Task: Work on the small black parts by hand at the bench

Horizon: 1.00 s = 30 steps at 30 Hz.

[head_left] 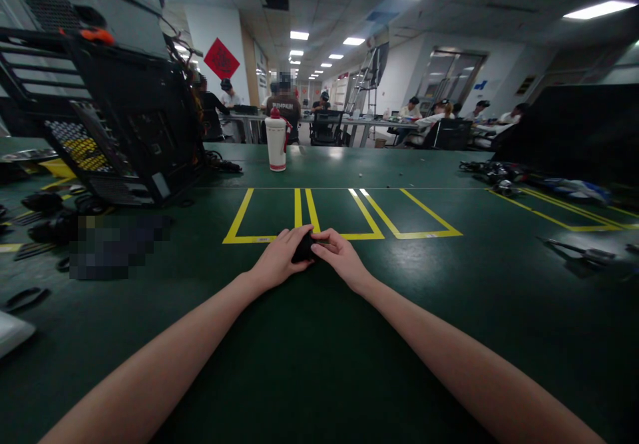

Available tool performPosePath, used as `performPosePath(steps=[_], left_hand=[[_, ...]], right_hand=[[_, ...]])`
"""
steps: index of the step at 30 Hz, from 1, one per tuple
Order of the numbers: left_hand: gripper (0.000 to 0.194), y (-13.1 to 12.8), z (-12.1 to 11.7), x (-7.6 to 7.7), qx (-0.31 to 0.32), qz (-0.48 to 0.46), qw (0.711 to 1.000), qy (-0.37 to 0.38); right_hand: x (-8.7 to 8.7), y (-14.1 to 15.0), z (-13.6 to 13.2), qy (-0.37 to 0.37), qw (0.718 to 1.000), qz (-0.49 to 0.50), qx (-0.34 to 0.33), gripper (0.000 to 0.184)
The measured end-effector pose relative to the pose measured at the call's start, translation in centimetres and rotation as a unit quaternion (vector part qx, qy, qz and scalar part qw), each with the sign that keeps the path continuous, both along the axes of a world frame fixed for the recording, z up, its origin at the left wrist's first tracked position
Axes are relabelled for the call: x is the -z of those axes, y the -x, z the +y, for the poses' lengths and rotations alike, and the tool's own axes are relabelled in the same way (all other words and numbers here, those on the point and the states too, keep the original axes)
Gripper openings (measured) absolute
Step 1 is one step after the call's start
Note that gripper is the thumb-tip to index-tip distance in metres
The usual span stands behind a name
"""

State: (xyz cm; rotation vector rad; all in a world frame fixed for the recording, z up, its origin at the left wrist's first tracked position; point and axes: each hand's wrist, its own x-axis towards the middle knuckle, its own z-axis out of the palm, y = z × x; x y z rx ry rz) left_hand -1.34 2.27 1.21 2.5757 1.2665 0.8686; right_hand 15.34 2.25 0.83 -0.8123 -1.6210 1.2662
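Head view: black object (302, 251) at the table (319, 364), beside yellow tape (362, 236).
Left hand (279, 255) has its fingers clamped round it, best kept steady; right hand (343, 257) fingers touch its side, pinching or not I cannot tell.

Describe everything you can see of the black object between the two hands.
The black object is small, dark and rounded where it shows, with no markings I can make out. Its material and full shape are unclear, since fingers hide much of it. The left hand curls around it; the right hand's fingers are at its right side. It is by the yellow tape.
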Motion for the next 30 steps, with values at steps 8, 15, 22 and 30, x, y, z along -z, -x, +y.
performPosePath(steps=[8, 15, 22, 30], left_hand=[[0.065, 0.02, -0.12, -0.12, 0.0, 0.0, 1.0, 0.008], [0.065, 0.14, -0.2, -0.1, 0.007, 0.002, 1.0, 0.004], [0.065, 0.06, -0.18, -0.15, 0.002, 0.002, 1.0, 0.01], [0.064, 0.17, -0.13, -0.12, 0.009, -0.007, 1.0, 0.006]], right_hand=[[0.34, -0.01, 0.74, 0.02, 0.999, -0.027, 0.011, 0.03], [-0.12, -0.18, 0.02, 0.004, 0.999, 0.003, -0.041, 0.027], [0.26, 0.1, 0.37, -0.003, 0.999, -0.023, 0.024, 0.026], [0.09, -0.2, 0.16, 0.005, 0.999, 0.002, -0.04, 0.029]])
